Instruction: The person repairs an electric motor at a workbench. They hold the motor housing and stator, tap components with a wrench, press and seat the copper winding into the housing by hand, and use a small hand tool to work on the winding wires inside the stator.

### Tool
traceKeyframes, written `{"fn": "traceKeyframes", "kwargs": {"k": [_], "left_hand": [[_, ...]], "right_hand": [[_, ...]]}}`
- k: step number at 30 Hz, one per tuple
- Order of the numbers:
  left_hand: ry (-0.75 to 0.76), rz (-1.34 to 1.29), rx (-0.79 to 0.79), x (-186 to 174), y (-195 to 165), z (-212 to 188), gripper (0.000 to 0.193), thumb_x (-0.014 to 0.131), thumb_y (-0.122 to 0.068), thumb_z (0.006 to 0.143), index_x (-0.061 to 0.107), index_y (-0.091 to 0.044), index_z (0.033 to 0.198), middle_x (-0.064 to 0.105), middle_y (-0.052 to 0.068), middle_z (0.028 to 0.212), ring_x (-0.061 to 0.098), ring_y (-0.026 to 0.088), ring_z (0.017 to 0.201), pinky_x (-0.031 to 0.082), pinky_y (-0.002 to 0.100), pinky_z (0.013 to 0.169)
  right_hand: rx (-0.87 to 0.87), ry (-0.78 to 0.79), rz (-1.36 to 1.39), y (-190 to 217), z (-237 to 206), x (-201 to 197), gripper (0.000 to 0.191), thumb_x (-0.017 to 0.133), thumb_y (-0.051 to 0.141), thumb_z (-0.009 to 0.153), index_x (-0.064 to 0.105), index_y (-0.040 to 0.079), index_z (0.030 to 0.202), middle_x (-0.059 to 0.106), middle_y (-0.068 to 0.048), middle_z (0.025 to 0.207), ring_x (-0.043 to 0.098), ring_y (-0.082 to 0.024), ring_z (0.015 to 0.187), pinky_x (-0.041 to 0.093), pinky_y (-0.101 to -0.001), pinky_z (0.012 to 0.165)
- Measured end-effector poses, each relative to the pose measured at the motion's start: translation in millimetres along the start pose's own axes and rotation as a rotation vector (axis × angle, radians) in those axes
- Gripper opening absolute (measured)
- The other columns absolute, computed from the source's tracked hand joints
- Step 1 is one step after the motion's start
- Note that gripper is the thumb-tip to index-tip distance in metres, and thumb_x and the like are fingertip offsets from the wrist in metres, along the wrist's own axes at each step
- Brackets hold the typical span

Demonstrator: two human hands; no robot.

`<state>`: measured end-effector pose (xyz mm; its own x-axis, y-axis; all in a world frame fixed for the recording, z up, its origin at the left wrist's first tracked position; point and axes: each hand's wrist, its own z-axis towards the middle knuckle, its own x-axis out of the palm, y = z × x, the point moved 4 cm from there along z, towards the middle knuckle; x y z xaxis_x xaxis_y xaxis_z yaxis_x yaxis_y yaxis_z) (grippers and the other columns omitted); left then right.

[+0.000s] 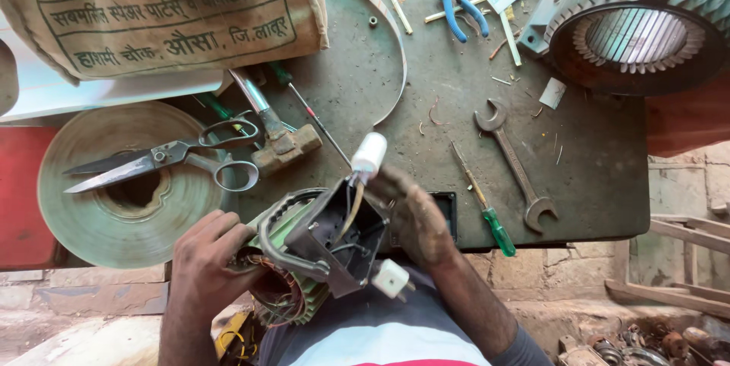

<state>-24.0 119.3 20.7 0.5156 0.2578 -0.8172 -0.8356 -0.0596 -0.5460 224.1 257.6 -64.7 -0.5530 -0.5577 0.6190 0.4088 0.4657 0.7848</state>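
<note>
Left hand: your left hand (204, 256) is closed around the small green motor body with copper windings (283, 282), which rests low at your lap, just before the near edge of the dark metal counter (593, 176). The fingers (228, 228) curl over its rim.

Right hand: your right hand (414, 218) is at the black plastic terminal box (334, 240) fixed on the motor. Whether its fingers pinch a wire I cannot tell, because the box hides them.

White cylinder capacitor: the white cylinder capacitor (369, 155) stands up above the box on its thin leads, touching nothing else.

White plug: a small white plug (391, 278) hangs free just beside the box, over your shirt.

On the counter: large steel scissors (163, 157) lie on a round green tape roll (125, 183); a wooden-headed hammer (277, 138), a grey open-end spanner (515, 168), a green-handled screwdriver (487, 214) and blue-handled pliers (456, 5) are near. A big finned grey motor housing (635, 28) sits at the far right.

Risk, wires: I judge the capacitor leads can bend or break if you pull the box, because it is held only by them.

Risk, motor: it can roll off your lap if the left hand relaxes; only this hand steadies it.

Risk, windings: the copper is bare near your left fingers; rubbing may scratch its coating.
</note>
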Motion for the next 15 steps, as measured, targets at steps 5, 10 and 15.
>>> {"fn": "traceKeyframes", "kwargs": {"k": [5,10,15], "left_hand": [[0.018,0.031,0.022,4,-5,6,0.041,0.091,-0.023,0.049,0.064,-0.006,0.075,0.056,0.006,0.072,0.057,0.025,0.069,0.046,0.041,0.058],[0.103,0.08,-0.017,8,-11,13,0.044,0.094,-0.027,0.048,0.064,-0.005,0.072,0.056,0.006,0.069,0.057,0.025,0.067,0.045,0.042,0.057],[0.169,0.102,-0.024,-4,-25,13,0.042,0.091,-0.024,0.049,0.067,-0.005,0.079,0.057,0.007,0.069,0.058,0.025,0.066,0.046,0.042,0.058]], "right_hand": [[-0.091,-0.057,0.108,40,19,9,0.078,0.067,0.039,0.101,0.019,0.015,0.158,0.04,-0.026,0.163,0.045,-0.037,0.148,0.034,-0.054,0.126],[-0.155,-0.024,0.167,55,47,16,0.093,0.078,0.016,0.094,0.014,0.019,0.161,0.046,-0.017,0.151,0.057,-0.035,0.134,0.05,-0.0541,0.116],[-0.14,-0.031,0.165,61,38,27,0.1,0.069,0.001,0.101,0.0,0.03,0.166,0.05,-0.026,0.131,0.073,-0.028,0.099,0.065,-0.0464,0.09]]}}
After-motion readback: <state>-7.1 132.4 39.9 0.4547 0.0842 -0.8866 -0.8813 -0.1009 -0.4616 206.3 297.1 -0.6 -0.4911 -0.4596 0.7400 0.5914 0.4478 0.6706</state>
